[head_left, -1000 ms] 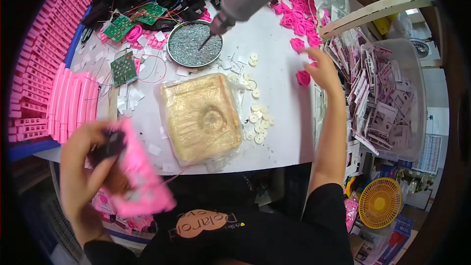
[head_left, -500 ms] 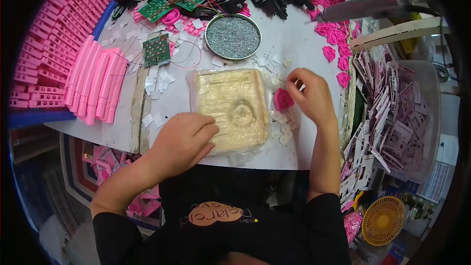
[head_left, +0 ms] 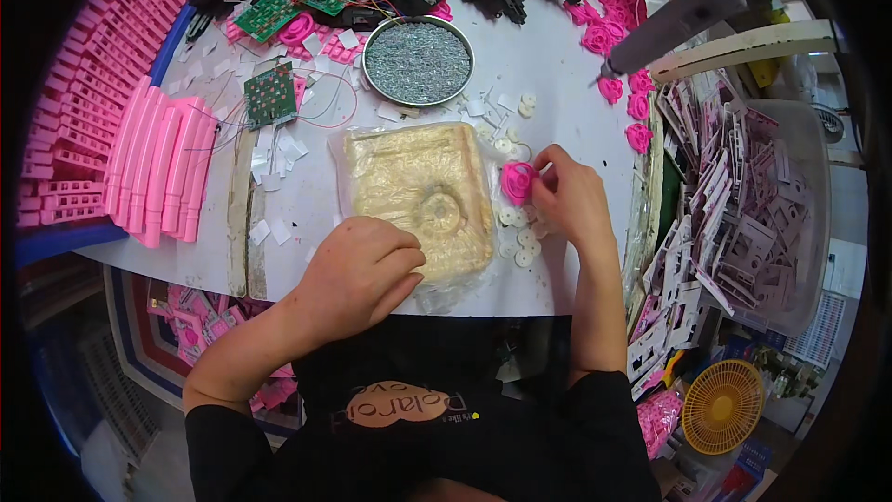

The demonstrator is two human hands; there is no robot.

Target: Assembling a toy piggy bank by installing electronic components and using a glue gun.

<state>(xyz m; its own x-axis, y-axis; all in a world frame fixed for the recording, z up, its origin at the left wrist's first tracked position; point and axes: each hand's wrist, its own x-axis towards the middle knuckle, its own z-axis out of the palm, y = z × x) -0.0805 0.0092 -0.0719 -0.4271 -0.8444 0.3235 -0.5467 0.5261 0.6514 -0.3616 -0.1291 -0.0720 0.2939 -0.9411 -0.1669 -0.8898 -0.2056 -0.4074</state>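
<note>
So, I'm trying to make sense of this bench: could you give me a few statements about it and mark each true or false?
1. The right hand holds a pink round part. True.
2. The left hand is over the metal dish. False: it is at the near-left corner of the wrapped block.
3. White discs lie to the right of the wrapped block. True.
4. The mesh basket at lower right is blue. False: it is yellow.
5. The metal dish sits beyond the wrapped block. True.
</note>
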